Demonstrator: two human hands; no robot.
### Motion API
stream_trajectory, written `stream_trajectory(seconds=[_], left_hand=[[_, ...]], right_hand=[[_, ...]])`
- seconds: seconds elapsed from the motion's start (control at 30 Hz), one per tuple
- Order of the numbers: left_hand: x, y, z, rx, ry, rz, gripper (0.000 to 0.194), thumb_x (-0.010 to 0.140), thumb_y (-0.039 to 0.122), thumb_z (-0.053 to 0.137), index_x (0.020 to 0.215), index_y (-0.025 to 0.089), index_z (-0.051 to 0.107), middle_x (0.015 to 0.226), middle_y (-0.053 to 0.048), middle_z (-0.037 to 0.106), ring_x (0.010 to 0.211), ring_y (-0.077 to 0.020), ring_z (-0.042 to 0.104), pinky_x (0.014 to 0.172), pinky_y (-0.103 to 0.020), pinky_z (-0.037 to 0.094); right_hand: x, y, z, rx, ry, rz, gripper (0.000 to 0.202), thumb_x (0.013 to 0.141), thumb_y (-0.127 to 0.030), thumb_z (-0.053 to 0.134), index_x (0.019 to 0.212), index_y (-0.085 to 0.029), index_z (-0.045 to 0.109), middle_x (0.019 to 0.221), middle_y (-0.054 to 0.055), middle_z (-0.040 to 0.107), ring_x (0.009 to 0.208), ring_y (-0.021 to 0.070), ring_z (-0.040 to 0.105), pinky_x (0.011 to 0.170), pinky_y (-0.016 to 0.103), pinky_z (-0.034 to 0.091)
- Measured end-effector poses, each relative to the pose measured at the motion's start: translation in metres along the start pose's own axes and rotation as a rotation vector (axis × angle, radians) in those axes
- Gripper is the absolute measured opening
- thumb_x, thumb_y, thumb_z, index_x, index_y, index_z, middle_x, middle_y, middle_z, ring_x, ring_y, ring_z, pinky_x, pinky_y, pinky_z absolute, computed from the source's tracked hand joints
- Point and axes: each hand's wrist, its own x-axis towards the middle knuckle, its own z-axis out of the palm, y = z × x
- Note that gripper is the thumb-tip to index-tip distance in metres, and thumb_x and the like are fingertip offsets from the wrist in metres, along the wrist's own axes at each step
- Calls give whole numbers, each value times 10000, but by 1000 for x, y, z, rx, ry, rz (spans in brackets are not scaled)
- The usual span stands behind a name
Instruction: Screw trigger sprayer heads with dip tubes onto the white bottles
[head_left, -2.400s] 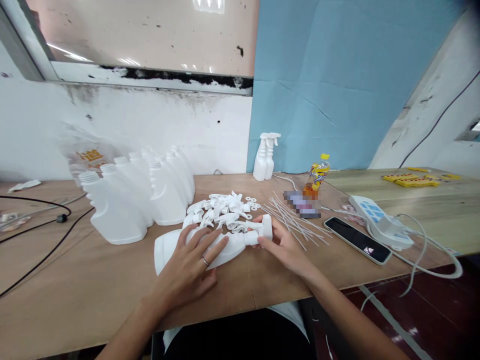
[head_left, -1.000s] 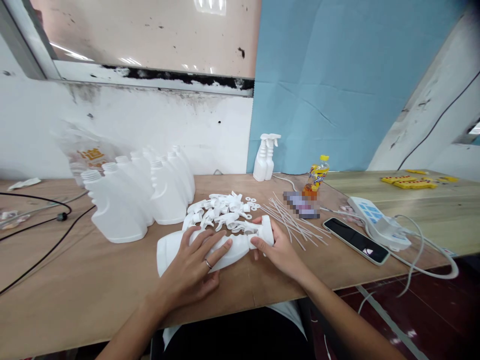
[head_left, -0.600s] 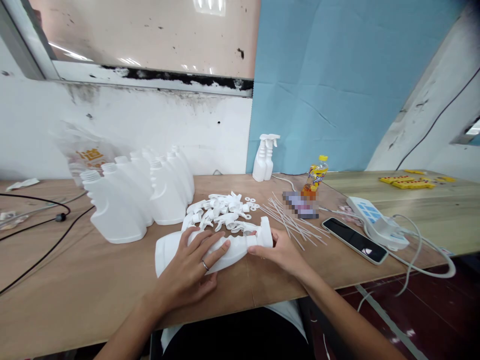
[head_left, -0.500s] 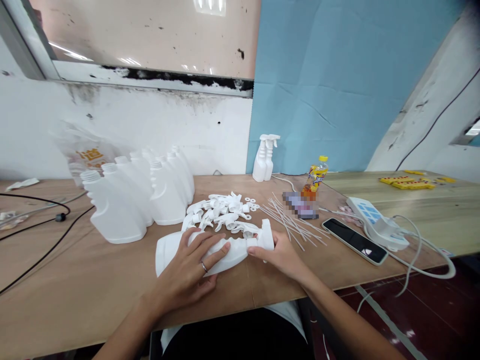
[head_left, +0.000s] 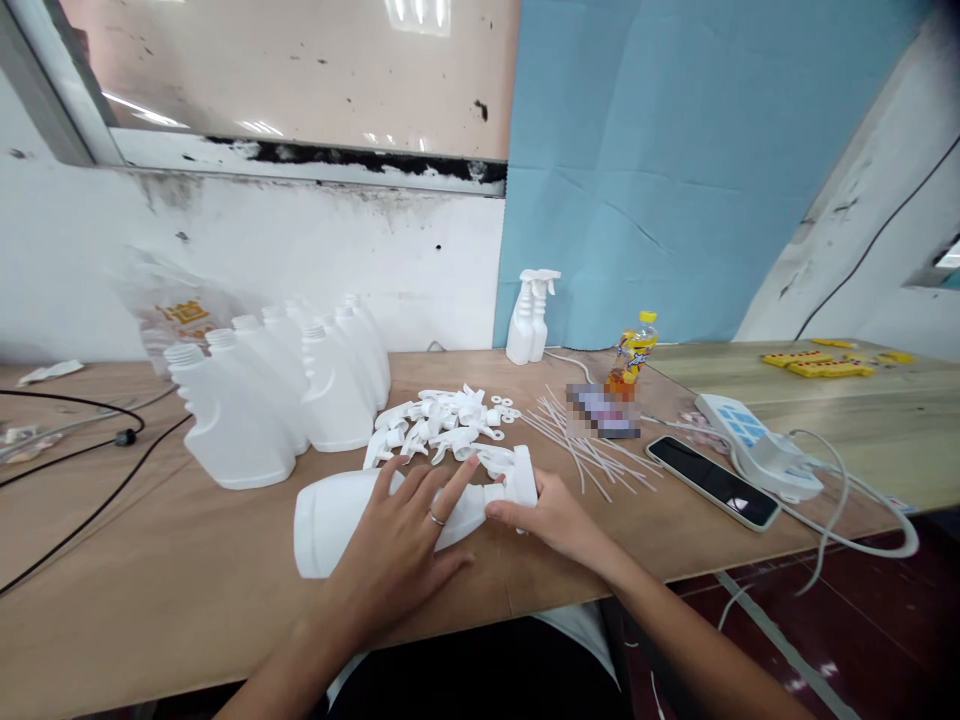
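Bottle (head_left: 326, 530) lies on its side on the worktop (head_left: 187, 590) in front of you, base to the left, neck to the right. Your left hand (head_left: 409, 525) rests across its body, fingers spread wide, thumb apart and low toward the near edge; ring (head_left: 436, 518) on one finger. Your right hand (head_left: 556, 515) is closed around the spray head (head_left: 525, 475) at the neck, thumb on the near side, other fingers mostly hidden behind. Whether the head sits fully down on the neck, you cannot tell.

Just beyond the bottle: a loose heap of spray heads (head_left: 442, 420), small washers (head_left: 496, 400) at its right end, then thin tubes (head_left: 592, 450) fanned out. To the left, open-necked bottles (head_left: 240, 430) stand upright in close rows. Two sprayers (head_left: 527, 325) stand at the back by the blue sheet (head_left: 637, 170). Right side: phone (head_left: 712, 482) lying flat, power strip (head_left: 735, 425) just beside it, drink bottle (head_left: 631, 360) upright farther back
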Motion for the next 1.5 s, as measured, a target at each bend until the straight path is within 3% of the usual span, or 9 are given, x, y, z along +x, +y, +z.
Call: stream_trajectory(seconds=[0.13,0.3,0.4,0.57,0.7,0.83,1.07,1.23,1.5], left_hand=[[7,5,7,114,-65,-47,928,883,446,646,1594,205,100,981,-69,670,915,-288,628,929,-491,439],[7,5,16,152,-30,-22,582,889,370,594,1420,178,453,898,-68,683,782,-270,645,691,-395,485],[6,6,16,152,14,-10,435,864,345,617,1261,177,565,876,-60,681,785,-266,650,693,-394,491],[6,6,16,164,40,0,645,865,329,617,1449,155,405,852,-51,676,757,-254,645,668,-379,485],[4,5,18,145,46,13,407,863,328,628,1236,173,576,864,-55,670,775,-253,640,693,-386,483],[2,9,14,147,86,-4,652,916,365,598,1492,155,374,822,-37,649,762,-248,616,750,-411,487],[-5,-2,-14,-15,220,-15,695,937,355,594,1544,223,283,1351,-108,596,1223,-301,541,1084,-515,356],[-22,-21,-13,-59,159,-139,561,935,392,571,1439,211,406,1254,-99,664,1048,-269,664,854,-388,529],[-20,-7,8,-32,403,-1,434,893,172,654,1295,167,489,1000,-90,672,931,-232,633,745,-320,545]], right_hand=[[-1,3,3,12,-35,-1,489,687,-422,805,1077,-161,669,961,51,720,852,225,655,723,301,519],[-2,7,6,0,-60,-5,429,675,-406,818,997,-161,678,926,40,722,818,212,651,702,290,520],[-2,8,6,-20,-52,9,417,675,-427,819,959,-156,676,889,40,718,781,205,642,667,284,510],[-2,10,5,-25,-53,-21,438,681,-410,829,1007,-162,675,924,36,716,799,199,639,692,285,508],[-3,10,5,-19,-69,-2,411,685,-420,835,956,-155,677,882,34,716,763,194,637,665,279,503],[-5,5,6,27,-77,-21,468,697,-402,834,1069,-165,679,975,42,731,841,212,662,732,297,526],[-4,-5,-27,77,16,-72,506,696,-444,848,1104,-192,687,1103,70,726,1015,269,660,881,364,532],[3,-10,-56,331,277,-212,506,795,-505,754,1225,-279,608,1271,66,650,1151,261,608,952,396,520],[-9,-18,-22,228,66,-19,777,828,-621,675,1470,-291,389,1288,131,630,1036,284,674,831,432,579]])
